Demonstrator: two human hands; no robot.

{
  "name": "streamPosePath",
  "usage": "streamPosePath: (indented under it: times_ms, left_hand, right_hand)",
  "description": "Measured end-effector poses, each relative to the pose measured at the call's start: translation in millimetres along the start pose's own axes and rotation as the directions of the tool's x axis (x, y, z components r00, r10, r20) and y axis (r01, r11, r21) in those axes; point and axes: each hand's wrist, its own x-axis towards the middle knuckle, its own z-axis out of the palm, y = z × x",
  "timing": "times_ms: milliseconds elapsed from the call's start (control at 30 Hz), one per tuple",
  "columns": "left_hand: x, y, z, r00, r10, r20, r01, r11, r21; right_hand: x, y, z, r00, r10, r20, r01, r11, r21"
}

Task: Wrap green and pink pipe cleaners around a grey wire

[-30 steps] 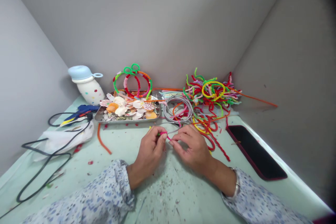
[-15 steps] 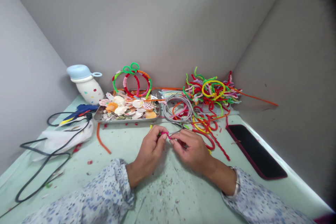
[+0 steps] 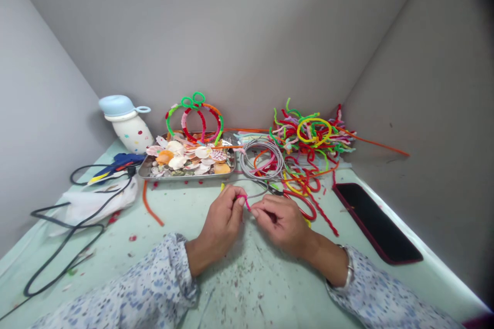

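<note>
Near the middle of the table, my left hand [image 3: 224, 221] pinches a short bright pink pipe cleaner [image 3: 247, 204] between thumb and forefinger, together with a thin grey wire [image 3: 258, 196]. The wire runs off towards the right, behind my right hand [image 3: 283, 223]. My right thumb and forefinger are pressed together at the lower end of the pink piece. A small yellow tip [image 3: 223, 186] shows above my left knuckles. Behind the hands lies a coil of grey wire [image 3: 243, 162]. Red loop handles [image 3: 304, 208], seemingly of scissors, lie beside my right hand.
A metal tray [image 3: 185, 178] of shells holds pipe-cleaner rings [image 3: 222, 123] at the back. To its right is a heap of coloured pipe cleaners [image 3: 293, 131]. A bottle [image 3: 133, 133], black cable [image 3: 65, 239] and plastic bag [image 3: 85, 211] are left; a phone [image 3: 378, 223] lies right.
My right hand has shifted slightly down, drawing the pink pipe cleaner's end lower. More of the grey wire and the red-handled tool now shows above it. The left hand stays almost still.
</note>
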Motion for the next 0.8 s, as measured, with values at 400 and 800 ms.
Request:
streamPosePath:
  times_ms: [400,800]
  left_hand:
    - [-0.2,-4.5,-0.2,0.998,0.023,0.064,-0.023,1.000,0.004]
    - [-0.4,-3.3,-1.7,0.996,0.010,0.092,-0.003,0.997,-0.075]
  right_hand:
    - [0.5,10.1,-1.2,0.964,-0.007,-0.266,-0.018,0.996,-0.089]
    - [1.0,9.9,-1.0,0.994,0.025,-0.110,-0.029,0.999,-0.033]
